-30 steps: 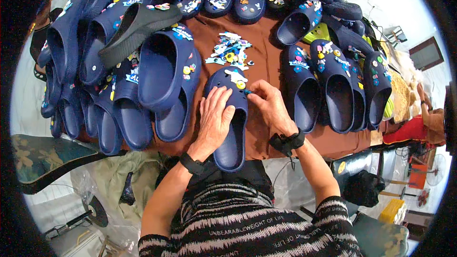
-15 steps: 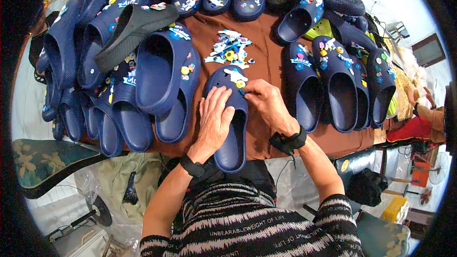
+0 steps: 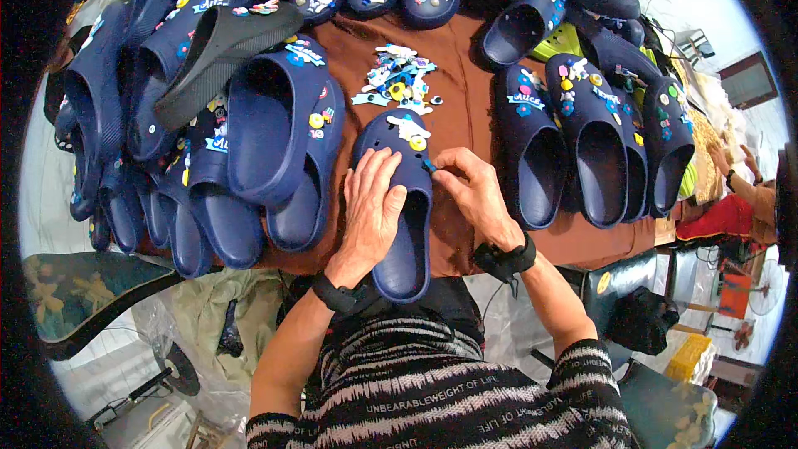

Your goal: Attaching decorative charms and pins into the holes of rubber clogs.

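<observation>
A navy clog (image 3: 401, 269) lies toe away from me at the table's near edge, its heel over my lap. White and yellow charms (image 3: 411, 130) sit on its toe, where a few bare holes show. My left hand (image 3: 366, 214) rests flat on the clog's left side, fingers stretched out and thumb beside the foot opening. Between the thumb and fingertips of my right hand (image 3: 475, 193) is a small blue charm (image 3: 428, 165), at the right side of the toe. Beyond the clog lies a loose pile of colourful charms (image 3: 397, 75).
Decorated navy clogs (image 3: 287, 129) are heaped on the left, with a dark grey clog (image 3: 220, 54) on top. More clogs (image 3: 532, 154) stand to the right and along the back. A brown cloth (image 3: 465, 100) covers the table. Another person's hand (image 3: 721, 162) shows at far right.
My right hand has drawn slightly right, and the blue charm in its fingertips now shows more clearly. A hole in the clog beside it is uncovered. The left hand stays in place.
</observation>
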